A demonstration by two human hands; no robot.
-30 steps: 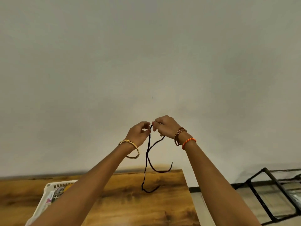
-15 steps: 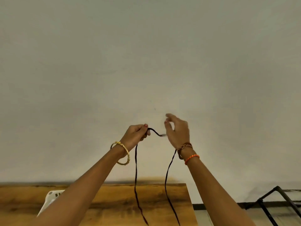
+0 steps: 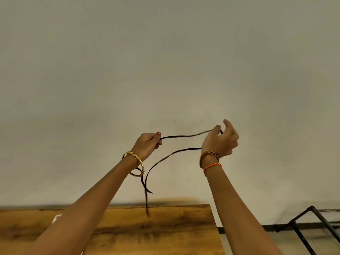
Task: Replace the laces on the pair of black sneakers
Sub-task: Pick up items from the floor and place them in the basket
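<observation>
Both hands are raised in front of a plain wall, holding a thin black lace [image 3: 184, 136]. My left hand [image 3: 148, 144] pinches the lace between thumb and fingers. My right hand [image 3: 219, 139] grips it farther right, fingers curled round it. A stretch of lace runs nearly level between the two hands. A second strand leaves the right wrist, sweeps down to the left and hangs with the other end above the table. The sneakers are out of view.
A wooden table [image 3: 165, 230] fills the lower left and middle. A sliver of a white basket [image 3: 56, 218] peeks out behind my left forearm. A black metal frame [image 3: 303, 229] stands on the floor at lower right.
My hands have moved apart, the right one going right, and the lace is now drawn out level between them. The hanging ends have risen. The camera has tilted slightly.
</observation>
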